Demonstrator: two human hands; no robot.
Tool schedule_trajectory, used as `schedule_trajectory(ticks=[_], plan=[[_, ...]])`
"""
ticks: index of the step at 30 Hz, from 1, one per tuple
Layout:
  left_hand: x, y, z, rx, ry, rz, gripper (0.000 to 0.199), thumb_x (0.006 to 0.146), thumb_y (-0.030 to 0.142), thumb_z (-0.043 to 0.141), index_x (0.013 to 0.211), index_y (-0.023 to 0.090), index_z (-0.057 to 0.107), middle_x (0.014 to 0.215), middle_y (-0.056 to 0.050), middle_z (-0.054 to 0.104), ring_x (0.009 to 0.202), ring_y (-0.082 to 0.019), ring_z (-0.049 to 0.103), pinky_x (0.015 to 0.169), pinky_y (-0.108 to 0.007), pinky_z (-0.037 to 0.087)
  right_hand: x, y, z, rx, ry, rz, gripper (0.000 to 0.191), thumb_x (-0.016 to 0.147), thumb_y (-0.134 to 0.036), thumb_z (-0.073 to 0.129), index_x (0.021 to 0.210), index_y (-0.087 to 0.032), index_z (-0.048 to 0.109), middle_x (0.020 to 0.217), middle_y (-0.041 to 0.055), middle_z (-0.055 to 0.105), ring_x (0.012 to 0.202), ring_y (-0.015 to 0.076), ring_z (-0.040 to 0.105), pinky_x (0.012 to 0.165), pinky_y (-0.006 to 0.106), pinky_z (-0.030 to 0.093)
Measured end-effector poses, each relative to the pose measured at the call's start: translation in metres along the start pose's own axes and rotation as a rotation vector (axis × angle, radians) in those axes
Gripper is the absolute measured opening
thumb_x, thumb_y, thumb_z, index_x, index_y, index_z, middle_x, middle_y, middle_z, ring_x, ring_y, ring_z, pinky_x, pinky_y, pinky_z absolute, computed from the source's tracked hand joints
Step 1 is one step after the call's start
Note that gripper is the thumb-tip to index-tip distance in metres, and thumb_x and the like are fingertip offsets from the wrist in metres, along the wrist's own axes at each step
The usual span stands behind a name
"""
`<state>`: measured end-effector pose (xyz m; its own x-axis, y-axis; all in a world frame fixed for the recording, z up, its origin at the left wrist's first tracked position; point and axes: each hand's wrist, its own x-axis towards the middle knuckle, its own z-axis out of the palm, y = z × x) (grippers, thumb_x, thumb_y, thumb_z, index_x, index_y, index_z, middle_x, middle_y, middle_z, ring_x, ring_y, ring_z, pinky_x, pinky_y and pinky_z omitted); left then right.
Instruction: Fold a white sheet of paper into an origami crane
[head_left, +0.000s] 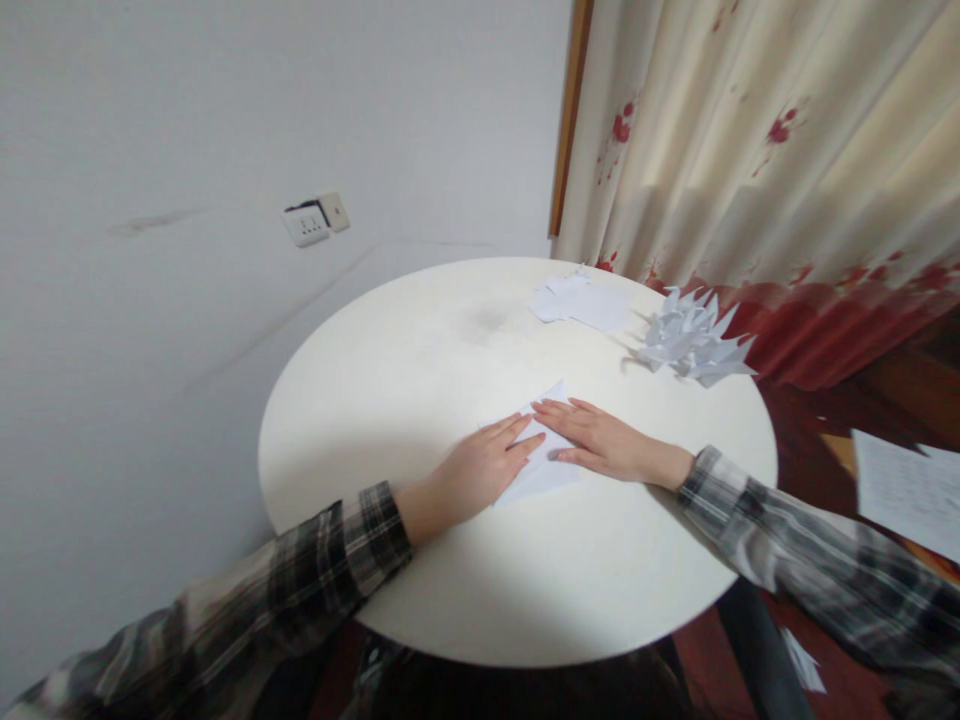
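A piece of folded white paper [541, 470] lies on the round white table [420, 370], with a pointed corner facing away from me. My left hand [487, 465] rests flat on its left part, fingers stretched out toward the right. From the other side, my right hand [604, 440] lies on the paper's upper right part, its fingers extended and pointing left. The fingertips of both hands come close together near the paper's upper middle. Parts of the paper are hidden under the hands.
Loose white sheets [589, 303] lie at the table's far edge. Several folded paper shapes [694, 340] are heaped at the far right. Printed sheets [907, 490] are beyond the table on the right. A wall with a socket [307, 226] stands behind, left of a curtain [727, 150].
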<state>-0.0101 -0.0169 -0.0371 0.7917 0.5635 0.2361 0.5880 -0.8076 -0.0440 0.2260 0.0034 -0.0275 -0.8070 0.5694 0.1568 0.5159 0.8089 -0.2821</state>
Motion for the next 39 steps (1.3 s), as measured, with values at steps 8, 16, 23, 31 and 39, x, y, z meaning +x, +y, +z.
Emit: schedule_trajectory(ticks=[8, 16, 23, 31, 39], plan=[[0.000, 0.001, -0.002, 0.007, -0.018, -0.014, 0.037, 0.095, 0.022, 0.030, 0.129, 0.017, 0.044, 0.137, -0.013, 0.041, 0.129, -0.021, 0.035, 0.104, -0.036, 0.033, 0.002, 0.028, -0.006, -0.079, 0.024, 0.117, 0.060, 0.090, -0.051, 0.031, 0.142, -0.025, 0.018, 0.147, 0.0073, 0.026, 0.135, 0.0200, 0.024, 0.108, 0.047, 0.022], [0.001, 0.001, -0.010, -0.060, -0.022, -0.056, 0.038, 0.091, 0.024, 0.039, 0.128, 0.018, 0.045, 0.135, -0.011, 0.043, 0.125, -0.020, 0.040, 0.102, -0.035, 0.034, 0.001, 0.030, -0.006, -0.207, 0.075, 0.156, 0.058, 0.090, -0.053, 0.030, 0.140, -0.024, 0.027, 0.143, 0.0074, 0.033, 0.133, 0.0237, 0.028, 0.106, 0.053, 0.024], [-0.002, -0.009, -0.009, -0.145, -0.066, -0.074, 0.040, 0.094, 0.022, 0.031, 0.133, 0.026, 0.040, 0.143, -0.007, 0.034, 0.131, -0.019, 0.032, 0.103, -0.040, 0.031, -0.002, 0.020, -0.010, -0.317, 0.163, 0.162, 0.048, 0.091, -0.047, 0.033, 0.127, -0.018, 0.048, 0.132, 0.0103, 0.049, 0.127, 0.0254, 0.039, 0.104, 0.051, 0.027], [-0.001, -0.013, -0.013, -0.153, -0.021, 0.002, 0.040, 0.091, 0.021, 0.037, 0.129, 0.022, 0.045, 0.137, -0.010, 0.041, 0.126, -0.020, 0.039, 0.102, -0.038, 0.033, -0.001, 0.016, 0.002, -0.163, 0.235, 0.252, 0.066, 0.082, -0.061, 0.043, 0.125, -0.012, 0.049, 0.132, 0.0144, 0.049, 0.123, 0.0280, 0.042, 0.102, 0.048, 0.034], [0.000, -0.009, -0.015, -0.092, -0.007, 0.023, 0.040, 0.089, 0.019, 0.037, 0.128, 0.020, 0.046, 0.135, -0.012, 0.042, 0.123, -0.021, 0.042, 0.101, -0.039, 0.036, -0.001, 0.013, 0.003, -0.131, 0.123, 0.276, 0.084, 0.075, -0.069, 0.043, 0.136, -0.012, 0.036, 0.142, 0.0166, 0.033, 0.132, 0.0307, 0.028, 0.105, 0.050, 0.026]])
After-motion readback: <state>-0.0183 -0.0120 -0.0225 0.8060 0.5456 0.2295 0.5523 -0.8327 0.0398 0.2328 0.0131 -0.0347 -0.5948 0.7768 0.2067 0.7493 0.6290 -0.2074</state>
